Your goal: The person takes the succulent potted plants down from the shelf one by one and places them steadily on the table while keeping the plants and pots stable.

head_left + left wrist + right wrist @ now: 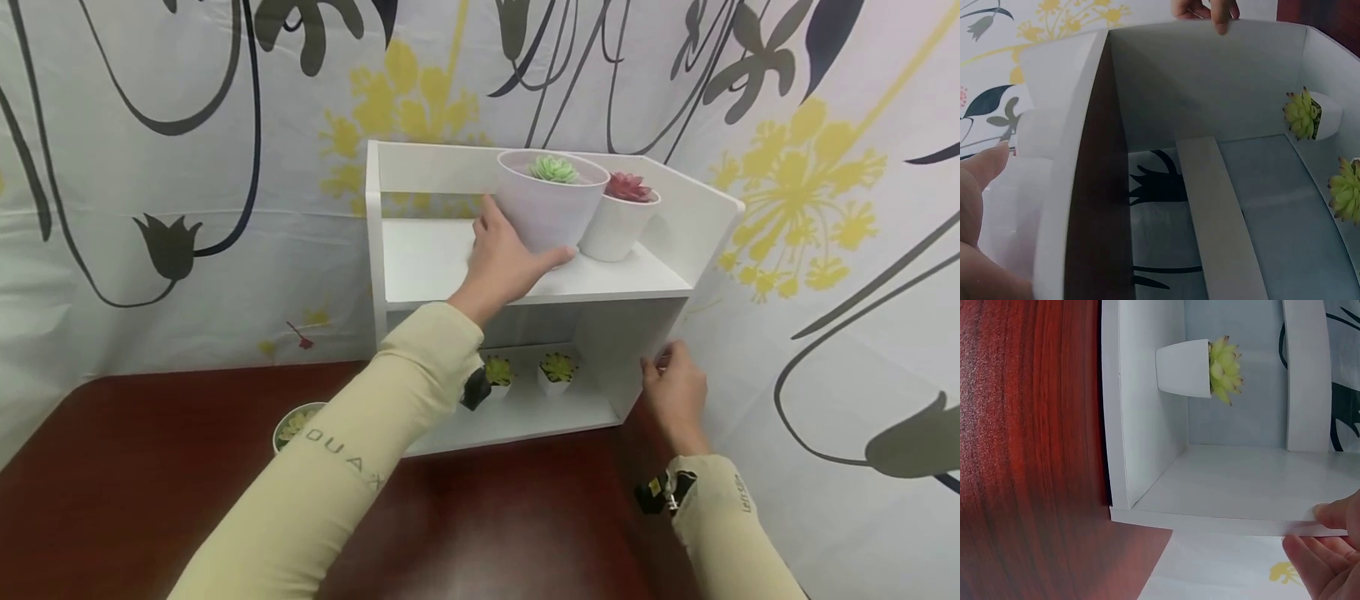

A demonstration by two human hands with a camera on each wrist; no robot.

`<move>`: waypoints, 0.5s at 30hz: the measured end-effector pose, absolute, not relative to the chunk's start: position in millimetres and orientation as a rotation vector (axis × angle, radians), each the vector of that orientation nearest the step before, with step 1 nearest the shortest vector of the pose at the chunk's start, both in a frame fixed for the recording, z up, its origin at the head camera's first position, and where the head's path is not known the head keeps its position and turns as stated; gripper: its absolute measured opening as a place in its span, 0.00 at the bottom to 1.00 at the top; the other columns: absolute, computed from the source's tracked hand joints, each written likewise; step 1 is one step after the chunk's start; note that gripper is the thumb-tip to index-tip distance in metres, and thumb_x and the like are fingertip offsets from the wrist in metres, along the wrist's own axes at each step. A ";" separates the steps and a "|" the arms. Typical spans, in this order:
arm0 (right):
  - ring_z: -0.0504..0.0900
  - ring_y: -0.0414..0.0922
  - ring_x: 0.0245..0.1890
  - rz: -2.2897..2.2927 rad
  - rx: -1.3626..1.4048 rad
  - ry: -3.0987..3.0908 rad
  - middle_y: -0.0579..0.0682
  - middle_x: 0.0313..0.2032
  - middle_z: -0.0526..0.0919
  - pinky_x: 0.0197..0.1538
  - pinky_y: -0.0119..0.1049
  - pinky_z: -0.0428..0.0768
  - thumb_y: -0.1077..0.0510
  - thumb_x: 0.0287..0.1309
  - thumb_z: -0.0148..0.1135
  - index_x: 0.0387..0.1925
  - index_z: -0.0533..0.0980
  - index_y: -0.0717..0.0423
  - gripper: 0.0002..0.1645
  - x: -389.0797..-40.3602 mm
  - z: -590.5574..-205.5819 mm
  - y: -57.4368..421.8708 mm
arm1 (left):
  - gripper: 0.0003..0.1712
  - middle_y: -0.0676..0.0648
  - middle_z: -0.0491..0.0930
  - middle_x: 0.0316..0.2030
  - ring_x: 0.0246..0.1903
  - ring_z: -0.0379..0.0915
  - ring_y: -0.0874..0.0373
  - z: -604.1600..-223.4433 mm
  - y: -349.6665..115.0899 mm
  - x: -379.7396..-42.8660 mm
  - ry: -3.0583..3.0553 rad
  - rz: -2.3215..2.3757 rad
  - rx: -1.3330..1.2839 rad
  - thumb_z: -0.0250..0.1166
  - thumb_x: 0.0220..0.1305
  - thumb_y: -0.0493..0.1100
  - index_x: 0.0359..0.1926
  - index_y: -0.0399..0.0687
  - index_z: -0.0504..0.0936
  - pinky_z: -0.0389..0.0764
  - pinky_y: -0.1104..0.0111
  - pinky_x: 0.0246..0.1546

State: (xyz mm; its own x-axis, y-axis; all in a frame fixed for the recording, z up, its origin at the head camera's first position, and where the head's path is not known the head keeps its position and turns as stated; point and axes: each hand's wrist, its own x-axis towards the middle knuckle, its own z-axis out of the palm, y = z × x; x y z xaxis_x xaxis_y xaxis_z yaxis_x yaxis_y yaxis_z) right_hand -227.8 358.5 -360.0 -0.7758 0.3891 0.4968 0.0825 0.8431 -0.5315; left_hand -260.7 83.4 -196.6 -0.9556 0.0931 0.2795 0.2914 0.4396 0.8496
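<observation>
My left hand point(506, 258) holds a large pale lavender pot point(547, 204) with a small green succulent point(553, 169) in it, over the upper board of a white shelf unit point(427, 258). The fingers lie along the pot's left side and the thumb crosses its lower front. Whether the pot's base touches the board is hidden. Just right of it stands a white pot point(621, 225) with a red succulent point(628, 187). My right hand point(677, 392) pinches the front edge of the unit's right side panel point(1241, 522), thumb inside and fingers outside in the right wrist view.
Two small white pots with yellow-green succulents point(557, 368) point(498, 372) stand on the lower shelf. Another potted succulent point(295, 425) is on the dark red table point(150, 467), partly behind my left sleeve. Patterned cloth point(300, 167) hangs behind and to the right.
</observation>
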 end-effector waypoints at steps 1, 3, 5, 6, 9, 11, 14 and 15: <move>0.83 0.66 0.42 0.657 -0.344 -2.402 0.70 0.42 0.84 0.42 0.58 0.79 0.60 0.67 0.61 0.40 0.70 0.66 0.12 -227.5 -360.2 358.7 | 0.75 0.36 0.47 0.78 0.77 0.51 0.44 -196.6 85.5 -262.5 -2.497 -1.534 -0.329 0.76 0.53 0.61 0.80 0.46 0.28 0.62 0.54 0.75; 0.83 0.66 0.42 0.663 -0.347 -2.401 0.70 0.42 0.83 0.42 0.58 0.79 0.59 0.67 0.61 0.40 0.70 0.66 0.12 -226.8 -360.1 358.9 | 0.77 0.36 0.46 0.79 0.77 0.49 0.44 -197.1 88.9 -266.0 -2.482 -1.539 -0.316 0.77 0.52 0.61 0.80 0.48 0.26 0.60 0.54 0.76; 0.83 0.66 0.42 0.666 -0.349 -2.404 0.69 0.41 0.83 0.42 0.58 0.79 0.59 0.67 0.61 0.40 0.70 0.66 0.12 -226.3 -360.1 358.7 | 0.78 0.37 0.45 0.79 0.78 0.48 0.44 -197.8 91.2 -268.8 -2.472 -1.526 -0.309 0.78 0.51 0.61 0.80 0.49 0.26 0.60 0.54 0.76; 0.83 0.65 0.42 0.666 -0.349 -2.405 0.69 0.42 0.83 0.42 0.58 0.79 0.59 0.67 0.61 0.40 0.70 0.66 0.12 -226.2 -360.0 358.7 | 0.79 0.37 0.45 0.79 0.78 0.48 0.44 -197.8 92.0 -269.8 -2.473 -1.512 -0.305 0.78 0.50 0.62 0.80 0.49 0.26 0.60 0.53 0.76; 0.83 0.65 0.43 0.666 -0.357 -2.407 0.69 0.42 0.83 0.42 0.58 0.80 0.59 0.68 0.60 0.40 0.70 0.66 0.12 -226.2 -359.0 358.4 | 0.80 0.37 0.45 0.78 0.77 0.50 0.43 -197.0 94.0 -271.5 -2.474 -1.486 -0.292 0.78 0.49 0.63 0.80 0.49 0.27 0.62 0.52 0.75; 0.83 0.65 0.43 0.664 -0.364 -2.408 0.69 0.43 0.84 0.43 0.58 0.80 0.59 0.68 0.60 0.40 0.70 0.66 0.12 -226.5 -358.3 358.0 | 0.80 0.37 0.46 0.78 0.76 0.52 0.43 -196.3 95.1 -272.6 -2.476 -1.465 -0.273 0.79 0.47 0.64 0.80 0.49 0.27 0.64 0.52 0.74; 0.83 0.66 0.43 0.670 -0.369 -2.403 0.70 0.43 0.84 0.44 0.58 0.80 0.59 0.67 0.60 0.40 0.70 0.66 0.12 -227.4 -358.3 358.0 | 0.79 0.35 0.49 0.77 0.75 0.55 0.43 -196.9 96.2 -275.2 -2.443 -1.496 -0.274 0.78 0.49 0.63 0.80 0.48 0.28 0.65 0.54 0.74; 0.83 0.66 0.43 0.669 -0.371 -2.402 0.70 0.43 0.84 0.44 0.58 0.80 0.59 0.67 0.60 0.40 0.70 0.66 0.12 -227.7 -358.7 358.1 | 0.77 0.35 0.50 0.77 0.74 0.56 0.43 -197.6 96.2 -276.1 -2.428 -1.513 -0.281 0.78 0.50 0.62 0.80 0.48 0.29 0.65 0.54 0.73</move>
